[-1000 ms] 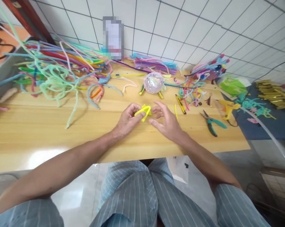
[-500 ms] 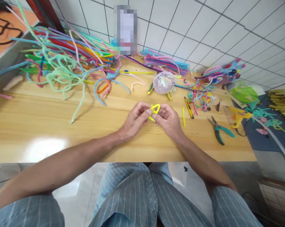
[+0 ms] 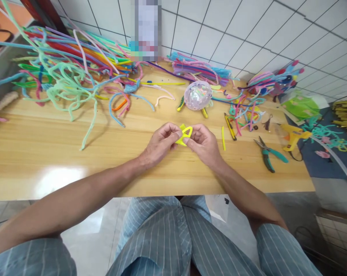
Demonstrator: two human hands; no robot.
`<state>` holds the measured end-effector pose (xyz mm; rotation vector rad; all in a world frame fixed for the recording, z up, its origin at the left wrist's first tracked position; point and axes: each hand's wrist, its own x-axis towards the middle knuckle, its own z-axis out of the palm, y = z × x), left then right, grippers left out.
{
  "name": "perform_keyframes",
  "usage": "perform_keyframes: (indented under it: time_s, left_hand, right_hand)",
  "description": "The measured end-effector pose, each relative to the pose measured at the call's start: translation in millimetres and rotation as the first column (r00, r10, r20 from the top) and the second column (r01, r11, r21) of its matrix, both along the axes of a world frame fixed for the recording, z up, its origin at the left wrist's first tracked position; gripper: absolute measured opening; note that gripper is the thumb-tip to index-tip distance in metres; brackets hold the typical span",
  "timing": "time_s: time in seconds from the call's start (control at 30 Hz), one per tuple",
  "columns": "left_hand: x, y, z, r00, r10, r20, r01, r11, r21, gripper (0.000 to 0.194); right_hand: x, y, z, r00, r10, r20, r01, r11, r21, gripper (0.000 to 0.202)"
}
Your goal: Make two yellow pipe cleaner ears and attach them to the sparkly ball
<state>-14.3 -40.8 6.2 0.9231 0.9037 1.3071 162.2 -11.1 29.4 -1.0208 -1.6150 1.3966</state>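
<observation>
Left hand (image 3: 165, 142) is pinching the left side of a bent yellow pipe cleaner (image 3: 186, 135), thumb against curled fingers; the piece is sitting between the 2 hands, neither nearer, its loop pointing away from the body and leaning right, long axis seemingly running likewise; right hand (image 3: 204, 143) is pinching its right side, fingers curled; 1 short yellow strip (image 3: 223, 138) is lying farther right, pointing away.

We hold our left hand (image 3: 161, 143) and right hand (image 3: 205, 145) close together in front of us, thumbs (image 3: 191, 143) uppermost, fingertips (image 3: 179, 133) pinched, other fingers (image 3: 168, 129) curled in, wrists (image 3: 141, 162) nearly straight, our bare left forearm (image 3: 92, 189) and right forearm (image 3: 242, 191) slanting inward from either side.
</observation>
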Motion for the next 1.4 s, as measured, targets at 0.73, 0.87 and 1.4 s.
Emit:
perform_keyframes:
  time_s: [0.73, 0.87, 1.4]
  left_hand:
    - [-0.5, 1.3, -7.5, 0.988, -0.102, 0.115, 0.097, 0.994, 0.041, 0.049]
    - [-0.3, 1.5, -7.8, 0.988, -0.110, 0.107, 0.106, 0.993, 0.046, 0.049]
    - [-0.1, 0.3, -7.8, 0.996, -0.069, 0.057, 0.069, 0.998, 0.003, 0.046]
  right_hand:
    - [5.9, 4.5, -2.6, 1.000, -0.009, 0.019, 0.010, 0.998, -0.060, 0.044]
    - [6.4, 5.5, -1.4, 1.000, -0.013, 0.008, 0.013, 0.998, -0.061, 0.042]
    - [5.7, 4.9, -2.7, 0.999, -0.050, 0.000, 0.050, 0.999, -0.010, 0.039]
